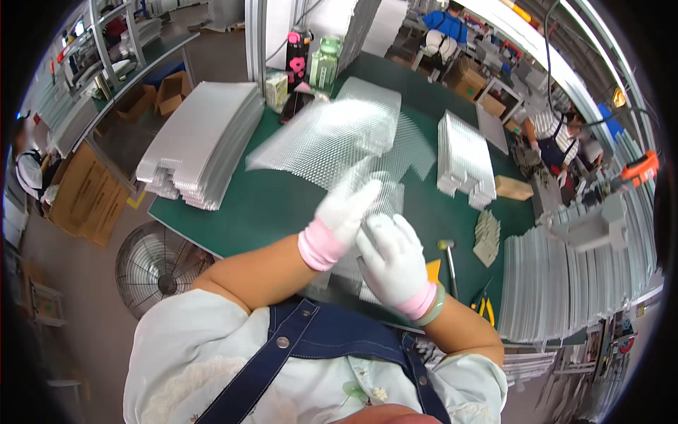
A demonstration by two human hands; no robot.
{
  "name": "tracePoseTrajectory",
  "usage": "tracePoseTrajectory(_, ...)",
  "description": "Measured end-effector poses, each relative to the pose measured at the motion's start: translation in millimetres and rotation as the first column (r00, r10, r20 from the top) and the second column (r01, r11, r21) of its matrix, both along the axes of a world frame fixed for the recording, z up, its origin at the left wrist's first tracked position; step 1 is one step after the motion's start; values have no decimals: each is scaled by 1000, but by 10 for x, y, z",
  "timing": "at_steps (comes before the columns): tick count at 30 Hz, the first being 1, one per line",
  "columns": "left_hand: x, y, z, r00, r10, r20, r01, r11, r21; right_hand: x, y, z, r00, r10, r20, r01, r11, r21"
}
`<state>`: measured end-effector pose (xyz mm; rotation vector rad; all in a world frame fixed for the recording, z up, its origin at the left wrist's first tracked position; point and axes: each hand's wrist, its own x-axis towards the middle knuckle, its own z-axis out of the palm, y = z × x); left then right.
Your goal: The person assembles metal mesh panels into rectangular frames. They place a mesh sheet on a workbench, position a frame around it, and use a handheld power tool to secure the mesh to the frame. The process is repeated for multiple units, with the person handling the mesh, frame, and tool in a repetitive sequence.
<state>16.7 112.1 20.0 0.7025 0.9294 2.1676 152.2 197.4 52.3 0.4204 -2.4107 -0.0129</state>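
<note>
Both my hands wear white gloves with pink cuffs and are close together over a green-topped table (233, 226). My left hand (346, 212) reaches to the lower edge of a silvery metal mesh sheet (311, 145); its fingers are smeared by motion. Just right of it, my right hand (392, 258) has its fingers curled in beside a narrow piece of mesh; what they grip is hidden. The mesh sheet lies tilted across other mesh pieces, and its outline is blurred. More mesh shows below my hands, partly covered by my wrists.
Stacked flat panels (205, 134) stand left, a smaller stack (465, 155) right. A hammer (450, 267), yellow-handled pliers (486, 304) and thin plates (486, 237) lie at right. Bottles (325, 67) stand at the back. A floor fan (159, 265) is left; upright panels (558, 283) line the right.
</note>
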Motion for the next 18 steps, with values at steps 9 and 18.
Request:
tracePoseTrajectory(9,32,-737,-82,947,-126,-294,-74,808,-584,613,435,-406,883,-264,388,446,213,-869)
tracePoseTrajectory(18,92,-735,-858,568,-316,-760,-667,364,-650,534,163,-1362,694,-429,578,715,322,-620)
